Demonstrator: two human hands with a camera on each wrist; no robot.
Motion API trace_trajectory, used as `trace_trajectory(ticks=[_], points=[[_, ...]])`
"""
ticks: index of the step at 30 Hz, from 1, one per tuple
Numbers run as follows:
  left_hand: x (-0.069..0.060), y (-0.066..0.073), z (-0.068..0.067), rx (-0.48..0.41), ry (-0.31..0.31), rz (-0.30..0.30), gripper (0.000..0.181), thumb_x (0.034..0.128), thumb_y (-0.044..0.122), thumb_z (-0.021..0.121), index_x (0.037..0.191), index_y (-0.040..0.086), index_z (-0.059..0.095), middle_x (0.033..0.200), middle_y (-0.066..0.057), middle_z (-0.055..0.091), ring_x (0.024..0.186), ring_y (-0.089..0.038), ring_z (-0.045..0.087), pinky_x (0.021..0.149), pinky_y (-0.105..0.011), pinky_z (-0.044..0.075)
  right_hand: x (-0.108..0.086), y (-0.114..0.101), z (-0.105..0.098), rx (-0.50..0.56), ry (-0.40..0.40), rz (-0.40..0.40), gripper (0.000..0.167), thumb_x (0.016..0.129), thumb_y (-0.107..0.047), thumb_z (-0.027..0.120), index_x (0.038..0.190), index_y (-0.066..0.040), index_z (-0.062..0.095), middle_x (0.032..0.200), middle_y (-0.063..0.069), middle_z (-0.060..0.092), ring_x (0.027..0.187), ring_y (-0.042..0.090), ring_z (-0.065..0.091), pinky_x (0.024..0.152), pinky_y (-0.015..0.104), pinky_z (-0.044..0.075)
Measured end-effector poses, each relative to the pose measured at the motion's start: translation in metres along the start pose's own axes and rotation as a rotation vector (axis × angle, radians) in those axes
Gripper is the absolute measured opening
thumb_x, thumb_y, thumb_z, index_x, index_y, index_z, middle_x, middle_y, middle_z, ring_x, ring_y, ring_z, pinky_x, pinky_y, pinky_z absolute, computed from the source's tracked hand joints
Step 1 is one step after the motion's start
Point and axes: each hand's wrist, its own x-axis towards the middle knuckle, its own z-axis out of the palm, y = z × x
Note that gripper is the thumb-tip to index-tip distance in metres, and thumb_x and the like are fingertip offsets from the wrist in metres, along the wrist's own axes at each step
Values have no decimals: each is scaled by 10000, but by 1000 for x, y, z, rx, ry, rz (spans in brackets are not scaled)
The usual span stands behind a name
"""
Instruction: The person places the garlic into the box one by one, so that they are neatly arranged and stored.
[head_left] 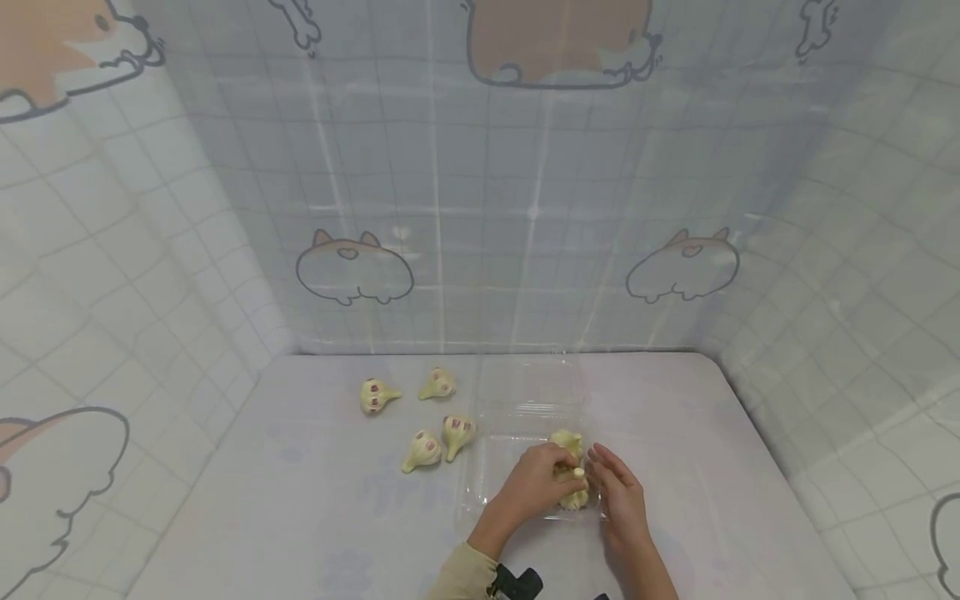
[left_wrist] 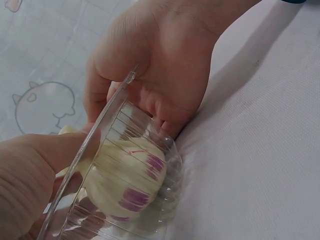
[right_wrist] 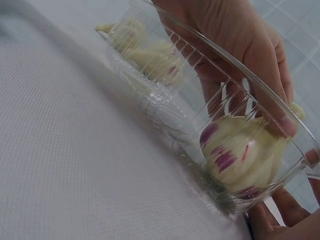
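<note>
A clear plastic clamshell box (head_left: 487, 467) lies with its lid (head_left: 528, 383) folded back toward the wall. Inside, along its right side, are two garlic bulbs: a rear one (head_left: 566, 440) and a front one (head_left: 575, 500). My left hand (head_left: 534, 479) reaches in and pinches the front garlic bulb (left_wrist: 127, 180) near its stem. Purple patches mark that bulb, seen through the ribbed wall in both wrist views. My right hand (head_left: 621, 496) rests against the outside of the box's right wall, its fingers fairly straight in the head view.
Several more garlic bulbs, among them one at the far left (head_left: 377, 395) and one near the box (head_left: 458, 433), lie on the white-covered table (head_left: 300, 500) left of the box. A patterned curtain (head_left: 487, 208) rises behind the table's back edge.
</note>
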Motion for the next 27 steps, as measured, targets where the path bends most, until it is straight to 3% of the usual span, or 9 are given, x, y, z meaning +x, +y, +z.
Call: trace_trajectory(ticks=[10, 17, 20, 27], points=[[-1, -1, -6, -20, 7, -15, 217, 808, 324, 798, 945, 164, 746, 916, 140, 645, 856, -16, 581, 746, -199, 470, 1, 1, -1, -37, -13, -9, 458, 990, -158, 535, 1430, -61, 452, 1449, 134, 451, 1198, 154, 536, 903, 217, 466], [-3, -2, -22, -5, 34, -7, 270, 823, 334, 786, 995, 129, 748, 961, 71, 669, 917, -135, 638, 763, -227, 489, 0, 3, -4, -45, -25, -14, 467, 1003, -192, 531, 1445, -72, 437, 1450, 121, 461, 1182, 135, 548, 910, 202, 440], [-5, -2, -32, 18, 56, -6, 251, 832, 318, 780, 1000, 134, 749, 976, 106, 663, 963, -150, 641, 804, -254, 494, 0, 3, -3, -51, -31, -8, 470, 1006, -199, 528, 1450, -82, 432, 1451, 110, 462, 1189, 146, 543, 954, 250, 422], [-16, -8, -50, 73, 100, 12, 238, 848, 346, 758, 1000, 164, 749, 990, 131, 660, 975, -141, 643, 823, -275, 499, -3, 4, -2, -21, -25, 2, 468, 1000, -194, 540, 1440, -70, 440, 1423, 99, 497, 1150, 147, 553, 1093, 502, 265]])
